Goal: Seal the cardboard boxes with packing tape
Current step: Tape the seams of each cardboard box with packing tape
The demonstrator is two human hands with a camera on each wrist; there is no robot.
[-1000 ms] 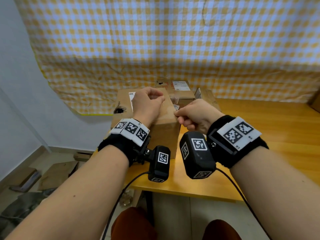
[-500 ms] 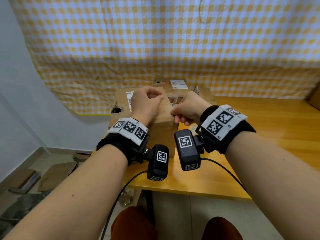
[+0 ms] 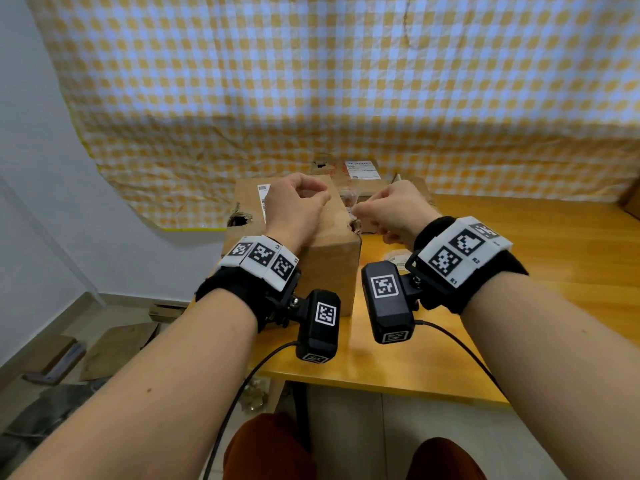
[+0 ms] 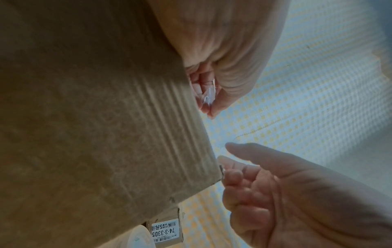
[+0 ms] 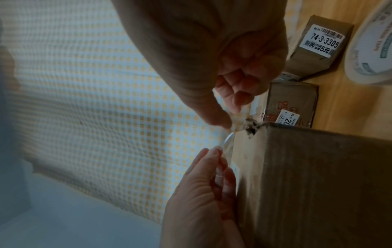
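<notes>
A large brown cardboard box [image 3: 325, 261] stands at the table's left end, with a torn top right corner [image 5: 251, 128]. My left hand [image 3: 318, 197] rests on the box top and pinches one end of a strip of clear tape [image 4: 208, 95] between thumb and fingers. My right hand [image 3: 360, 211] is at the box's top right edge, just past the torn corner. It pinches the other end of the clear tape [image 5: 235, 120]. The strip runs between the two hands over that edge.
A tape roll [image 5: 369, 50] lies on the wooden table [image 3: 519, 323] right of the box, behind my right wrist. Two small labelled boxes [image 5: 318, 47] [image 5: 292, 100] sit behind the big one. A checked cloth [image 3: 346, 81] hangs behind the table; scrap cardboard [image 3: 114, 348] lies on the floor at left.
My right hand has moved forward and up from the box's near right corner to its top right edge, closer to the left hand. The left hand has stayed on the box top.
</notes>
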